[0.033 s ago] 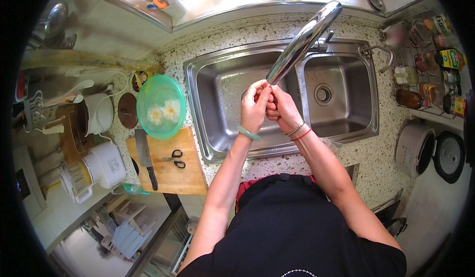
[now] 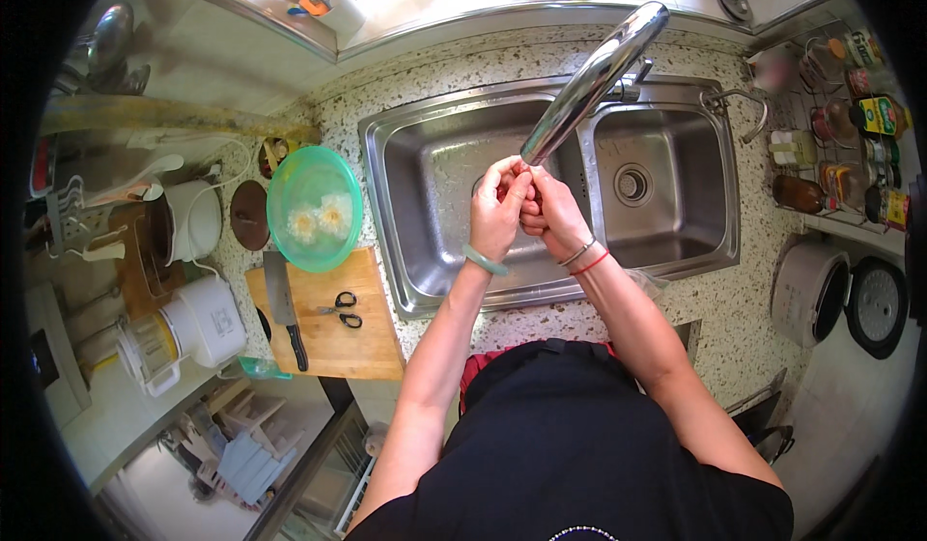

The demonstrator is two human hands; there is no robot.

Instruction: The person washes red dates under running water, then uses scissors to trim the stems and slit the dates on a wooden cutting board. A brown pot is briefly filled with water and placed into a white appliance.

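Note:
Both my hands meet at the tip of the chrome faucet (image 2: 594, 82), over the left basin of the steel sink (image 2: 425, 169). The fingers of my left hand (image 2: 497, 214) are curled inward against those of my right hand (image 2: 555, 211), which are bent too. Anything between the fingertips is hidden. On my left wrist sits a pale green bangle (image 2: 485, 260); a thin bracelet and a red cord (image 2: 588, 264) circle the right. Left of the sink, a green translucent bowl (image 2: 315, 159) holds two pale, frilly clumps.
A wooden cutting board (image 2: 372, 353) bears a cleaver (image 2: 278, 290) and scissors (image 2: 342, 310). White appliances (image 2: 208, 321) line the left side. At right stand a rack of jars and bottles (image 2: 835, 121) and a rice cooker (image 2: 806, 290) with its lid raised. The smaller basin (image 2: 666, 155) has a drain.

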